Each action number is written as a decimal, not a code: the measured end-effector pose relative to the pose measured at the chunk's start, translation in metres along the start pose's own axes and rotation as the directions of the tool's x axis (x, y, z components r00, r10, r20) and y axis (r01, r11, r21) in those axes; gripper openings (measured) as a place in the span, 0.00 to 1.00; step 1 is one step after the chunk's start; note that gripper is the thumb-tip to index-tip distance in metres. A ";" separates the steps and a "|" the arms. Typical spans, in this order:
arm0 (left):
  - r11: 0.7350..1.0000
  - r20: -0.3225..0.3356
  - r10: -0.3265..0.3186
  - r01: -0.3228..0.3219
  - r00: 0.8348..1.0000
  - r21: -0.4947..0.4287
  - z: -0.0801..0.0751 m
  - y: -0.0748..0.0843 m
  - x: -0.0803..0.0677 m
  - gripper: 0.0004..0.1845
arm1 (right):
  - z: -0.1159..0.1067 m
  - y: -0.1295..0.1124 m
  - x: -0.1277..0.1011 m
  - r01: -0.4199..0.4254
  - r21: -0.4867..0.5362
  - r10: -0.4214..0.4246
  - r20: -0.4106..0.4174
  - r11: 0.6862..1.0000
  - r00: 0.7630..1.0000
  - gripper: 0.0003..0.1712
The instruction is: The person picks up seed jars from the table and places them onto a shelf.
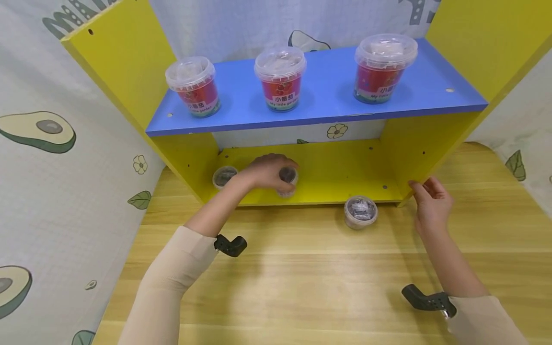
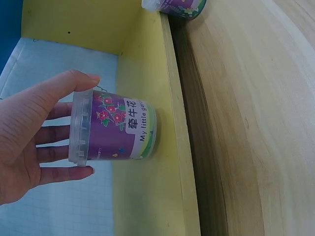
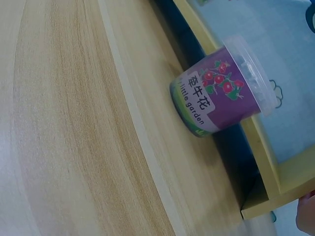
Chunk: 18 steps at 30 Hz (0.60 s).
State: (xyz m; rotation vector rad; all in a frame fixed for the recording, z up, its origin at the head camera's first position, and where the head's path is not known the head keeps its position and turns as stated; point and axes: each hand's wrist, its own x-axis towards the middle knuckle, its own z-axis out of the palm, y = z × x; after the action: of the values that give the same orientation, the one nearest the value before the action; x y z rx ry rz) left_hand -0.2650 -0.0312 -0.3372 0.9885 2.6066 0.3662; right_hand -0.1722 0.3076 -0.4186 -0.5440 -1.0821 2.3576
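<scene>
My left hand (image 1: 273,172) holds a small lidded cup (image 2: 118,125) by its clear lid, thumb on one side and fingers on the other. The cup has a purple label with red flowers and stands upright at the lower yellow shelf (image 1: 336,167). My right hand (image 1: 433,203) grips the front edge of the shelf unit's right side panel (image 1: 424,153) near its base, mostly outside the right wrist view. Another purple-labelled cup (image 3: 216,93) stands on the table just in front of the lower board, left of that hand. A third lidded cup (image 1: 225,177) sits at the lower shelf's left end.
On the blue upper shelf (image 1: 327,81) stand three red-labelled cups: left (image 1: 198,98), middle (image 1: 281,91) and right (image 1: 379,79). The yellow left side panel (image 1: 125,57) rises beside them. Wood-grain table (image 1: 302,287) spreads in front; a white avocado-print cloth (image 1: 99,206) hangs behind and at the sides.
</scene>
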 end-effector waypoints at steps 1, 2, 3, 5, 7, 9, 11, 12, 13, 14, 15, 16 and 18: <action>1.000 0.001 -0.003 0.003 1.000 0.000 0.000 -0.001 0.001 0.33 | 0.000 0.000 0.000 0.000 -0.001 0.000 -0.003 1.000 1.000 0.17; 1.000 0.005 -0.006 0.006 1.000 0.001 0.001 -0.002 0.001 0.33 | 0.000 0.000 0.000 -0.002 -0.003 0.002 -0.006 1.000 1.000 0.17; 1.000 0.007 -0.007 0.007 1.000 0.003 0.001 -0.002 0.002 0.34 | 0.000 0.000 0.000 -0.005 0.002 0.005 -0.010 1.000 1.000 0.17; 1.000 0.014 -0.011 0.011 1.000 -0.001 0.003 -0.004 0.004 0.34 | 0.000 0.000 -0.001 -0.008 -0.001 0.008 -0.008 1.000 1.000 0.17; 1.000 0.020 -0.014 0.014 1.000 -0.004 0.004 -0.004 0.005 0.34 | 0.001 0.000 -0.001 -0.008 -0.004 0.008 -0.001 1.000 1.000 0.17; 1.000 0.019 -0.018 0.019 1.000 -0.004 0.005 -0.004 0.007 0.34 | 0.000 0.000 -0.002 -0.006 -0.006 0.006 0.010 1.000 1.000 0.17; 1.000 0.015 -0.024 0.024 1.000 0.004 0.006 -0.004 0.007 0.34 | 0.000 0.000 -0.002 -0.002 -0.007 0.002 0.024 1.000 1.000 0.17; 1.000 0.011 -0.026 0.026 1.000 0.010 0.006 -0.004 0.007 0.34 | 0.000 0.000 -0.002 0.003 -0.008 -0.003 0.030 1.000 1.000 0.17; 0.999 0.006 -0.028 0.028 1.000 0.017 0.007 -0.004 0.008 0.34 | 0.000 -0.001 -0.002 0.007 -0.006 -0.007 0.034 1.000 0.999 0.16; 0.999 0.001 -0.031 0.031 1.000 0.024 0.007 -0.004 0.008 0.35 | 0.000 -0.001 -0.002 0.011 -0.006 -0.010 0.037 1.000 0.999 0.16; 0.999 -0.002 -0.031 0.032 1.000 0.031 0.008 -0.004 0.008 0.35 | 0.000 -0.001 -0.002 0.014 -0.005 -0.014 0.037 1.000 0.999 0.16; 0.999 -0.005 -0.032 0.032 0.999 0.038 0.009 -0.003 0.008 0.35 | 0.000 -0.001 -0.002 0.017 -0.002 -0.016 0.036 1.000 0.999 0.16; 0.998 -0.009 -0.031 0.031 0.999 0.047 0.010 -0.003 0.007 0.35 | 0.000 0.000 -0.002 0.019 0.000 -0.019 0.031 1.000 0.999 0.17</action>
State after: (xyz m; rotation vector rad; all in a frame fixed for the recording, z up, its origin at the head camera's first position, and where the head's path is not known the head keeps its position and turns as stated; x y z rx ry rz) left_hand -0.2682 -0.0273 -0.3488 0.9624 2.6458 0.3035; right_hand -0.1704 0.3070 -0.4183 -0.4967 -1.0966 2.3569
